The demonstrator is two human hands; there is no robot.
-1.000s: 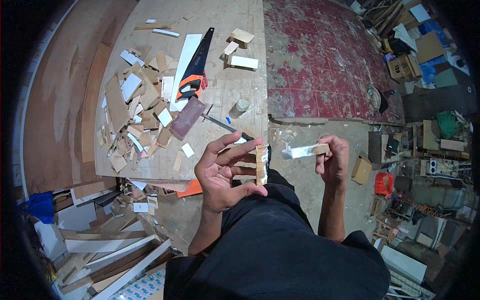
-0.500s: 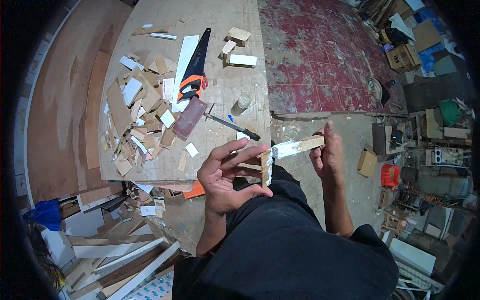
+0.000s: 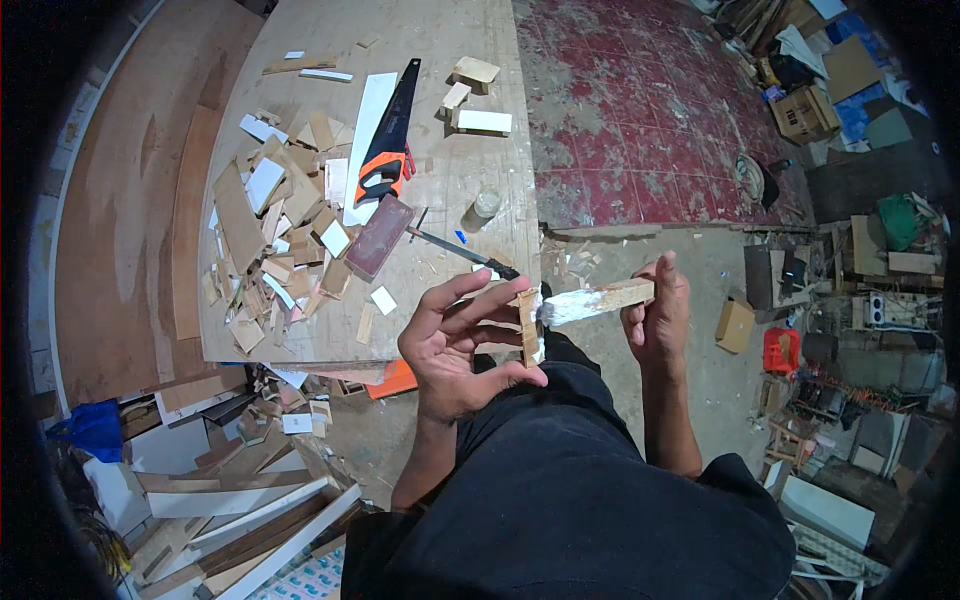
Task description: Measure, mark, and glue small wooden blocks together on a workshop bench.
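Note:
My left hand (image 3: 438, 352) grips a small wooden block (image 3: 528, 335) by its two ends, between the thumb below and the fingers above. White paste is smeared on the block's right side. In my right hand (image 3: 662, 322) is a flat wooden stick (image 3: 628, 293), pinched at its bare end with the thumb up. Thick white paste coats the stick's left end, which points at the block's upper half and appears to touch it. Both hands are above my lap, off the near right corner of the worktable (image 3: 330, 20).
On the worktable lie a handsaw (image 3: 385, 140) with an orange and black handle, a reddish-brown block (image 3: 380, 238), a clear jar (image 3: 486, 205), a metal bar clamp (image 3: 465, 252) and a heap of wood offcuts (image 3: 265, 230). More boards (image 3: 250, 540) are stacked at lower left.
The stick has shifted slightly right and down with my right hand. The block in my left hand has turned a little, showing more of its wooden face.

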